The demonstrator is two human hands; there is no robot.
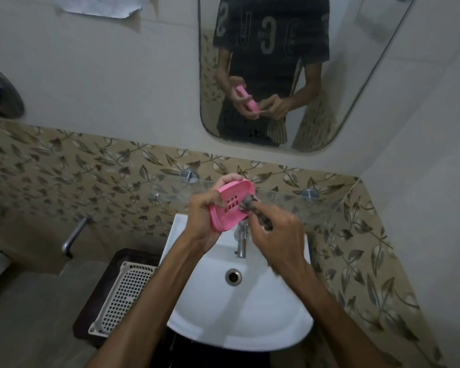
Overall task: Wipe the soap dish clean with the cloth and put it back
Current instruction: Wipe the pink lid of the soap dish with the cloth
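Observation:
I hold a pink oval soap dish (230, 201) with drain slots above the white sink (239, 309). My left hand (206, 219) grips it from its left side and tilts its inside toward me. My right hand (274, 240) pinches a small dark grey cloth (252, 209) and presses the cloth's tip against the right part of the dish's inside. Most of the cloth is hidden in my right fist.
A chrome tap (241, 240) stands under the dish. A glass shelf (290, 197) on metal pegs runs along the leaf-patterned tiles behind my hands. A white plastic basket (122, 296) sits left of the sink. A mirror (290, 75) hangs above.

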